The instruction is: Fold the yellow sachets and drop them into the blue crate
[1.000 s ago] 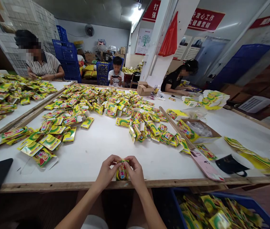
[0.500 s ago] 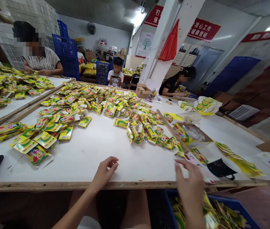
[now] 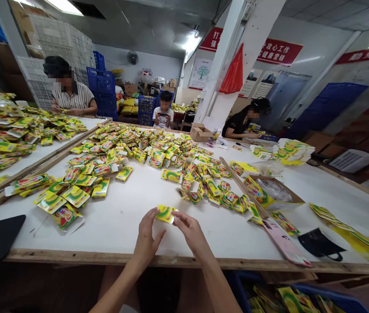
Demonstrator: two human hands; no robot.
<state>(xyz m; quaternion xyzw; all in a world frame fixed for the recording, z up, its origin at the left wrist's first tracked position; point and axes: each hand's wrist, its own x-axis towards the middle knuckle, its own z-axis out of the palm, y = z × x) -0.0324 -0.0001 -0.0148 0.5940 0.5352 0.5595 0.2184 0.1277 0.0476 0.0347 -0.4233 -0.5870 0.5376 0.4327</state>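
White surface (image 3: pixel 112 230), wood-edged, heap of yellow-green cartons (image 3: pixel 156 156) across far half. Moment ago I saw hands well apart, no carton between; now both meet on single carton (image 3: pixel 165 214), so by my reading fresh piece is in work. Carton lies between hands, toward near edge of surface, short of heap. Right hand (image 3: pixel 191 232) pinches its right end, thumb and fingers closed. Left hand (image 3: pixel 145 237) spread, fingertips at carton's left end, thumb clear.
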